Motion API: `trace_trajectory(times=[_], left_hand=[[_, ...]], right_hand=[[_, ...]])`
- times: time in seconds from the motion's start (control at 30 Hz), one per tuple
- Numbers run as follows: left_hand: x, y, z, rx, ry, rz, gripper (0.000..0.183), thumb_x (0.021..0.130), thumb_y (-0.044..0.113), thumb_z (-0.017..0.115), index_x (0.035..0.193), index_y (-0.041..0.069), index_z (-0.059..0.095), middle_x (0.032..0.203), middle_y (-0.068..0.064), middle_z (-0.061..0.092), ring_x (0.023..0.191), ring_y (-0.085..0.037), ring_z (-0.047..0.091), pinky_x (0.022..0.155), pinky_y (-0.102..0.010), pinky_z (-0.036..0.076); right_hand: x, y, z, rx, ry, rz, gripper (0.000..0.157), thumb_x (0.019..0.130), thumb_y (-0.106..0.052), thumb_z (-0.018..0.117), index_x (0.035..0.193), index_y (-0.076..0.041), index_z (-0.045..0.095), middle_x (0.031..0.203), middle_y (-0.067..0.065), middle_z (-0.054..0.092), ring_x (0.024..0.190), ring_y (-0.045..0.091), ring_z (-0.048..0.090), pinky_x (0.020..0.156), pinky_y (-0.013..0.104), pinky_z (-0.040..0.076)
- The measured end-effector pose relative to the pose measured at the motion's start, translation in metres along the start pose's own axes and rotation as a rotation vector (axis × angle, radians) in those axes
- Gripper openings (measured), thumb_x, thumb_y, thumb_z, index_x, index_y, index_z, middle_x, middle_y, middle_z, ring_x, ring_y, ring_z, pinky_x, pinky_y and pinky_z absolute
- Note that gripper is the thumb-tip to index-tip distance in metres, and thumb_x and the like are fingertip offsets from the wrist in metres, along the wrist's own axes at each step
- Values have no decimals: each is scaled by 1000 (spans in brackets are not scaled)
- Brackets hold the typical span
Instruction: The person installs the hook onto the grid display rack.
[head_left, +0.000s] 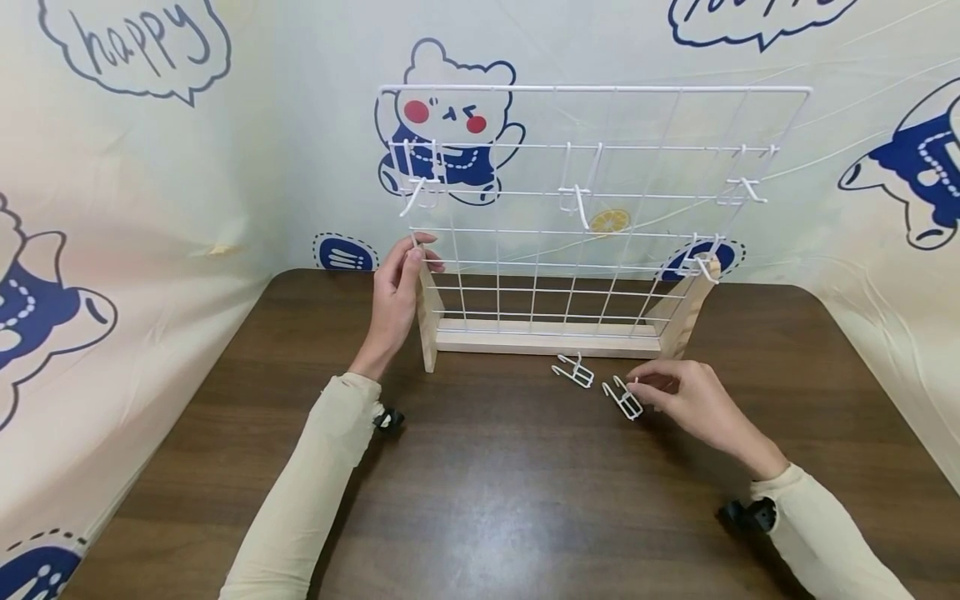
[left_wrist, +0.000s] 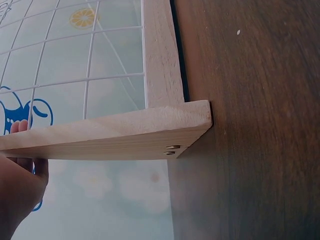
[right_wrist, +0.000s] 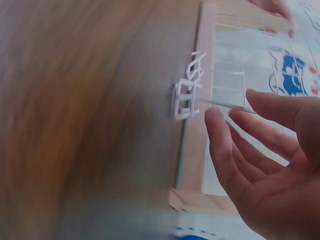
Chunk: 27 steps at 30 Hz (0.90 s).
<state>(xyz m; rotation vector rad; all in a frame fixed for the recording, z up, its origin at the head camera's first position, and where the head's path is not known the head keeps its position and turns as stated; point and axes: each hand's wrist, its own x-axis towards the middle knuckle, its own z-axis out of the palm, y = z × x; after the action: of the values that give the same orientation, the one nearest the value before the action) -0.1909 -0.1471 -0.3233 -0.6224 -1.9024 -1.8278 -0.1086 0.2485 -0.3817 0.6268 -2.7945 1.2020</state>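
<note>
A white wire grid rack (head_left: 555, 327) with wooden side panels stands on the table. My left hand (head_left: 397, 283) grips the top of its left side panel (left_wrist: 125, 127), thumb in front and fingertips behind. Down at the right, my right hand (head_left: 693, 400) pinches the prong of a white wire hook (head_left: 624, 400) between thumb and fingertips. The hook's frame (right_wrist: 184, 100) is low at the tabletop in the right wrist view. A second white hook (head_left: 576, 372) lies just left of it, in front of the rack's wooden base bar.
Several white hooks, one of them the middle hook (head_left: 577, 200), hang on the grid. The brown table (head_left: 480, 500) reaches back to a patterned cloth (head_left: 315, 125) behind and beside it. Black wrist bands (head_left: 750, 517) sit at both sleeves.
</note>
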Motion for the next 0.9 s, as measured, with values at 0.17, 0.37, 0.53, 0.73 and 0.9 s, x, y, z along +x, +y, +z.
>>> trace_trajectory(times=[0.17,0.37,0.53,0.73,0.9], left_hand=[[0,0,1,1,-1,2,31,107,7,38,127,-11,53,107,-40,55,97,-35,63,102,-48,46],[0,0,1,8,3,4,31,107,7,38,127,-12,53,106,-38,56,99,-52,56,102,-49,45],[0,0,0,13,1,7,31,107,7,38,127,-12,52,106,-40,56,99,-50,57,104,-52,43],[0,0,0,17,-1,7,30,107,7,39,127,-11,53,106,-38,56,96,-24,64,105,-61,39],[0,-1,0,19,1,9,30,107,7,39,126,-11,53,105,-36,58,96,-31,63,104,-48,44]], right_hand=[[1,8,-2,324,-157,129,25,97,-12,65,116,4,68,81,16,71,68,29,69,62,39,59],[2,12,1,442,-229,135,28,100,-12,60,117,9,67,91,22,71,75,27,70,68,39,60],[2,13,3,445,-244,159,29,101,-13,59,117,9,66,97,23,72,82,26,72,72,39,60],[2,12,4,467,-250,156,28,101,-13,59,116,9,67,98,23,72,84,24,72,75,39,60],[1,9,3,463,-217,128,27,101,-13,59,115,9,68,96,23,72,83,26,72,75,41,59]])
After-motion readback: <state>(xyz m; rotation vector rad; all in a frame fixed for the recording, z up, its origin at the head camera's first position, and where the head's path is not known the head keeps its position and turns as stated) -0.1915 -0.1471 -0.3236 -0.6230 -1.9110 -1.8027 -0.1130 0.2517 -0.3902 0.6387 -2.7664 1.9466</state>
